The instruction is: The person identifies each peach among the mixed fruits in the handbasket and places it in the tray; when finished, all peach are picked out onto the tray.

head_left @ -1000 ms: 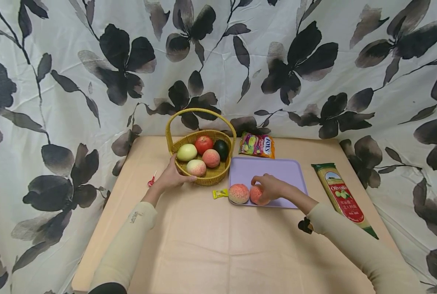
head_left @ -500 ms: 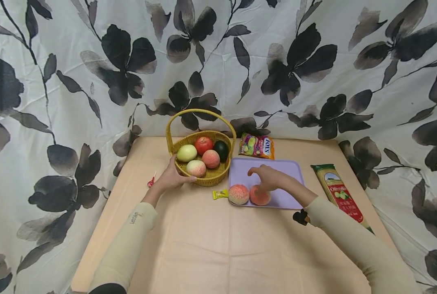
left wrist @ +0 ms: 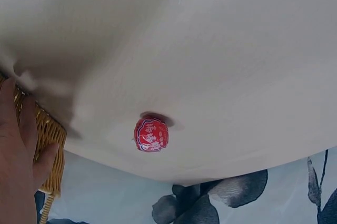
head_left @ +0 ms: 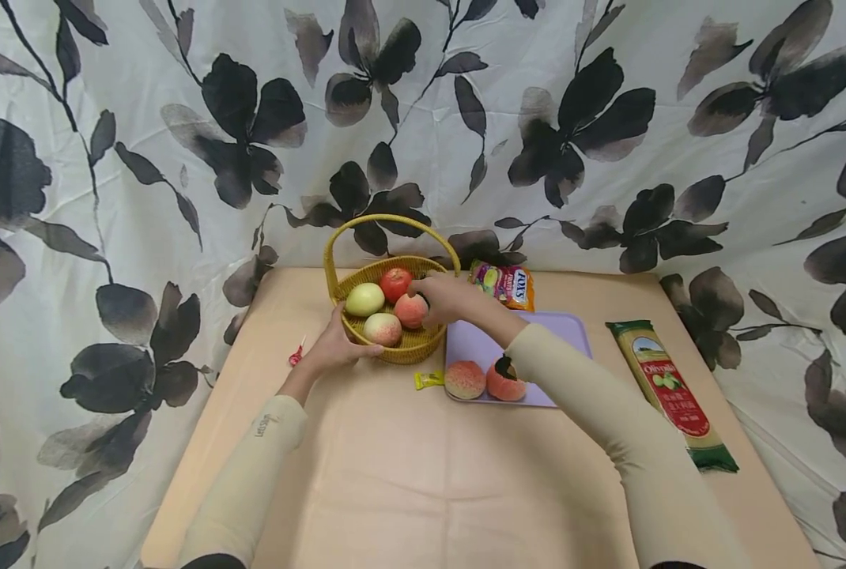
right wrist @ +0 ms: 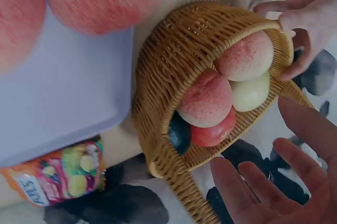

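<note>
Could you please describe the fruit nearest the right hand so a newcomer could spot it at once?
Find the yellow wicker basket with the hoop handle at the back of the tan table. Inside it, the pink round peach lies beside the right hand. Its neighbours are paler, red, or dark green.

rough woven wicker basket (head_left: 394, 348), smooth matt plastic tray (head_left: 537, 332).

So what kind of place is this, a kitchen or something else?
Probably a staged tabletop set, not a kitchen: a flower-print sheet hangs as a backdrop around a cloth-covered table, with a wicker fruit basket, a lilac tray and a spaghetti packet laid out.
</note>
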A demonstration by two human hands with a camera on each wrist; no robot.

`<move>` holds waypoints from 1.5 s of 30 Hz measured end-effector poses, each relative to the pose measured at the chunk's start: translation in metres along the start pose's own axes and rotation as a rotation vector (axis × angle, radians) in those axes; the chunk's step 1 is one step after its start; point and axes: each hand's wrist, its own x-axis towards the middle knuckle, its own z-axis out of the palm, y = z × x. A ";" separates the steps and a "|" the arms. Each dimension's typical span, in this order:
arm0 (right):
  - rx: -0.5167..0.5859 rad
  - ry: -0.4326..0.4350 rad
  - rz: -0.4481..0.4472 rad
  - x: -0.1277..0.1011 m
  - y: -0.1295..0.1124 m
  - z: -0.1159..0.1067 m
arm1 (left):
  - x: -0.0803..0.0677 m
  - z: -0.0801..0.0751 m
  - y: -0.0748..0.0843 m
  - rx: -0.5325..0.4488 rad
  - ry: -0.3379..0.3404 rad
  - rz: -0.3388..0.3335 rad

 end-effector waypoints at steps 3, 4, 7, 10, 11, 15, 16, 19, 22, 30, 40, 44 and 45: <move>-0.047 -0.021 0.022 0.020 -0.007 0.000 | -0.007 -0.002 0.012 -0.028 -0.014 0.008; -0.046 -0.027 0.027 0.026 -0.008 0.000 | -0.010 -0.003 0.016 -0.034 -0.019 0.008; -0.031 -0.036 0.035 0.041 -0.005 -0.003 | -0.013 -0.004 0.021 -0.037 -0.023 -0.008; 0.003 -0.036 0.049 0.052 0.001 -0.004 | -0.010 -0.003 0.018 -0.049 -0.020 -0.004; 0.013 -0.036 0.056 0.055 0.003 -0.003 | -0.009 -0.003 0.016 -0.056 -0.018 0.004; 0.033 -0.039 0.081 0.064 0.009 0.003 | -0.002 -0.002 0.003 -0.051 -0.002 0.031; 0.034 -0.039 0.090 0.065 0.011 0.006 | 0.000 -0.001 0.000 -0.042 0.002 0.035; 0.028 -0.042 0.107 0.066 0.015 0.015 | 0.005 0.001 -0.007 -0.016 0.006 0.031; 0.024 -0.047 0.127 0.069 0.018 0.026 | 0.007 0.001 -0.010 -0.007 0.007 0.025; -0.032 -0.034 0.135 0.078 0.018 0.042 | 0.007 0.001 -0.012 -0.015 0.016 0.021; -0.069 -0.012 0.128 0.077 0.010 0.048 | 0.001 0.002 0.000 -0.060 0.007 0.021; -0.092 -0.004 0.128 0.086 0.011 0.054 | -0.005 0.001 0.011 -0.066 0.000 0.020; -0.084 -0.009 0.131 0.090 0.013 0.056 | -0.006 0.001 0.012 -0.064 0.001 0.023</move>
